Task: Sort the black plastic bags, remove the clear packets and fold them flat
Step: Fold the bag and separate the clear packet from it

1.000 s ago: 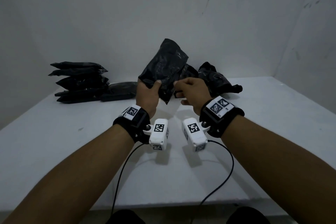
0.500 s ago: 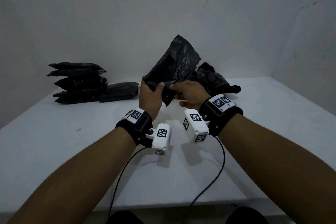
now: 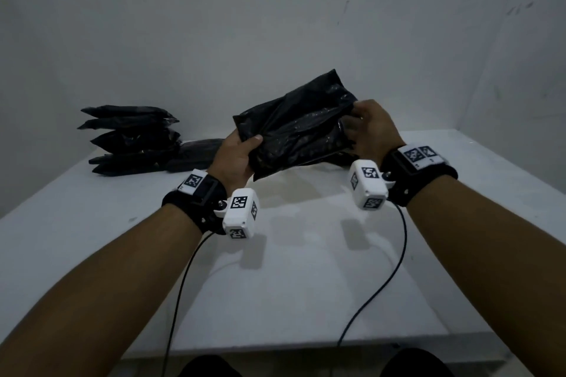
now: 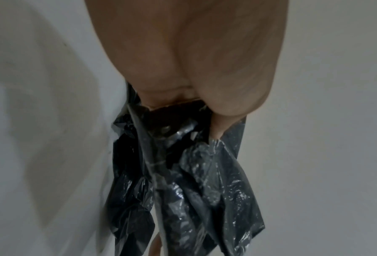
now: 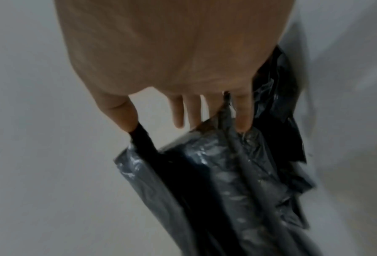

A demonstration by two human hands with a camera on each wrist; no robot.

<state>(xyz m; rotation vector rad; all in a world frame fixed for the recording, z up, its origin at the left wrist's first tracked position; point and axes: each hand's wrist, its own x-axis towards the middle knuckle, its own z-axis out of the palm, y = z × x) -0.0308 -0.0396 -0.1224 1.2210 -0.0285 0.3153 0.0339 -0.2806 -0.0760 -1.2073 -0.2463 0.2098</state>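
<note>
I hold the black bag (image 3: 298, 128) stretched left-to-right above the bench (image 3: 306, 269): my left hand (image 3: 237, 156) grips its near-left corner, my right hand (image 3: 372, 131) pinches its right end.

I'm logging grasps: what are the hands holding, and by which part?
One black bag, held off the table: left hand grips its lower left corner, right hand its right edge.
</note>
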